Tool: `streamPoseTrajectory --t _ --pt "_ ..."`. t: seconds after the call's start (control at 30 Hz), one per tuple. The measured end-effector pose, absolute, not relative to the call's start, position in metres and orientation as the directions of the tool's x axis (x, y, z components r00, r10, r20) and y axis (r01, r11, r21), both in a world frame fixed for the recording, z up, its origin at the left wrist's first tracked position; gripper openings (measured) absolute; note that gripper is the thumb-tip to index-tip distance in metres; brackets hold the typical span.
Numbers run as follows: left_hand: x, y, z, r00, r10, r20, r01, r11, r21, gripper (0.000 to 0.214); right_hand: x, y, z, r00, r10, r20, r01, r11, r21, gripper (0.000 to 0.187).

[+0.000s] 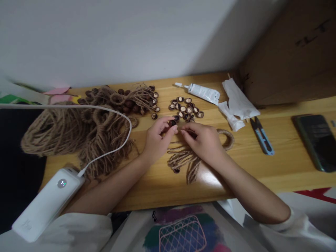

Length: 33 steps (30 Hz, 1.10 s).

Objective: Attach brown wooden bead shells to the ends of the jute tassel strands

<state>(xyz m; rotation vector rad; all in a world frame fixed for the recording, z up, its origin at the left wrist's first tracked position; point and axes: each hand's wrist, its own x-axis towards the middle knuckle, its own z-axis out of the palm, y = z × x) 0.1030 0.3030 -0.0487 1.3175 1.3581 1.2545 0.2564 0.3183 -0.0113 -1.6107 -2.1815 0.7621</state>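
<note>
Between the thumb and fingers of my left hand (160, 135) is a dark brown nutshell half (172, 123). My right hand (203, 140) is close beside it, thumb and forefinger pinched together. What that pinch holds looks like the end of a thin cord, too small to be sure of. Under my right hand lies a piece of jute cord work, with a wrapped ring (229, 139) at its right and loose strands (181, 155) fanning out to the left. Just beyond my fingers sits a cluster of nutshell halves (188, 109), several with pale insides.
Bundles of jute cord (57, 134) and more nutshells (128, 104) cover the left side. A glue tube (203, 92), white paper packets (238, 99), blue thread snips (263, 138) and a phone (317, 141) lie to the right. A cardboard box (288, 59) stands behind. A cabled power bank (48, 203) is front left.
</note>
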Motion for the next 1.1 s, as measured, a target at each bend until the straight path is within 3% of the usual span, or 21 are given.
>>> streamPoseTrajectory --t 0.77,0.93,1.1 --pt "0.1034 0.3019 -0.0467 -0.044 0.996 0.072 0.127 -0.066 0.99 0.021 0.2559 0.3173 -0.013 -0.333 0.94 -0.069 0.747 0.219 -0.628 0.015" --pt "0.1039 0.3027 -0.0473 -0.052 0.996 0.072 0.158 -0.063 0.985 0.021 0.2576 0.3171 -0.0146 -0.211 0.977 0.024 0.791 0.186 -0.583 0.016" --pt "0.1036 0.3027 -0.0488 -0.049 0.997 0.063 0.18 -0.053 0.982 0.021 0.2602 0.3173 -0.0152 -0.131 0.977 0.167 0.757 0.207 -0.62 0.017"
